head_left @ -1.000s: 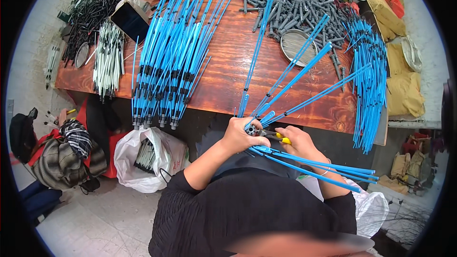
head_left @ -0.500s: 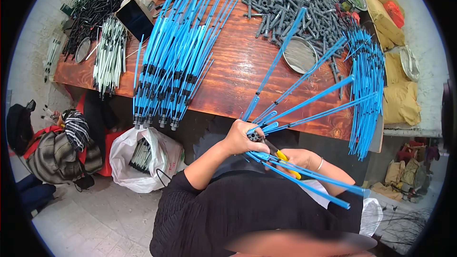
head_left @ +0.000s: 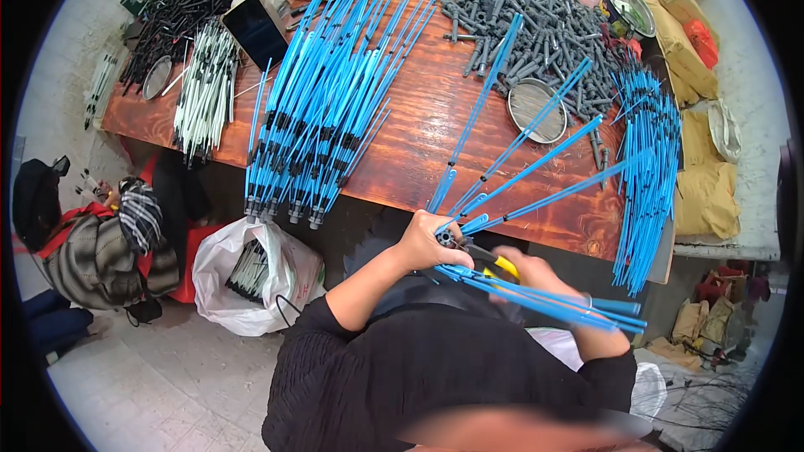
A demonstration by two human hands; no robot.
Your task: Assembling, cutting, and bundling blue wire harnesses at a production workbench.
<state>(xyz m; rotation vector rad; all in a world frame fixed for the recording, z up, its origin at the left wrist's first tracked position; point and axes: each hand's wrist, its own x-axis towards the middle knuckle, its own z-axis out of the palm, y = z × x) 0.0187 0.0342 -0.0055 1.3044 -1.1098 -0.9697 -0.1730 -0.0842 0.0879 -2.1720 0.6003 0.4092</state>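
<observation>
Grey hub [head_left: 446, 238] pinched in the left hand [head_left: 425, 243], blue rods [head_left: 553, 153] fanning outward.
Just right of the hub, pliers [head_left: 506, 265] point toward it, their long axis slanting down-right into the right hand [head_left: 536, 274], blurred but curled round them; the left hand is nearer the hub. Beyond the hub lies the table [head_left: 410, 117], with a pile of grey parts [head_left: 532, 29] farther off.

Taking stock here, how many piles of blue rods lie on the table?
2: a wide pile left of the middle of the table, a narrower pile at its right end. Rods fanned from the left hand are excluded.
</observation>
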